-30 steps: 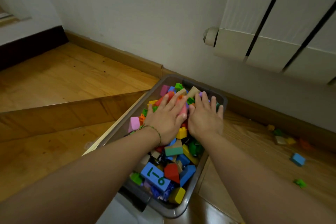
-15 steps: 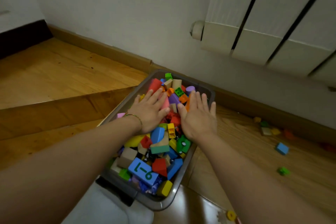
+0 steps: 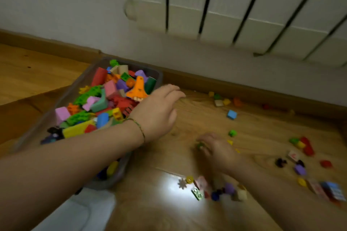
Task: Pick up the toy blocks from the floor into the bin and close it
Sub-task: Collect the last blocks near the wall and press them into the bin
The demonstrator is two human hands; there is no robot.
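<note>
A grey see-through bin (image 3: 75, 84) stands on the wooden floor at the left, heaped with coloured toy blocks (image 3: 110, 97). My left hand (image 3: 159, 110) hovers just past the bin's right rim, its fingers relaxed and holding nothing. My right hand (image 3: 217, 150) is low on the floor and blurred; its fingers curl round a small green block (image 3: 200, 145). Loose blocks lie around it: a blue one (image 3: 232, 114), a green one (image 3: 232, 133), and a cluster (image 3: 225, 191) by my right forearm.
More blocks lie along the skirting board (image 3: 223, 101) and at the far right (image 3: 304, 146). A white radiator (image 3: 244, 5) hangs on the wall above. A white flat thing (image 3: 75, 212) lies at the bin's near end. A step edge (image 3: 28, 99) runs left of the bin.
Both hands have left the pile in the bin and swung right over the floor. The right hand has dropped onto a green block. The view has turned right.
</note>
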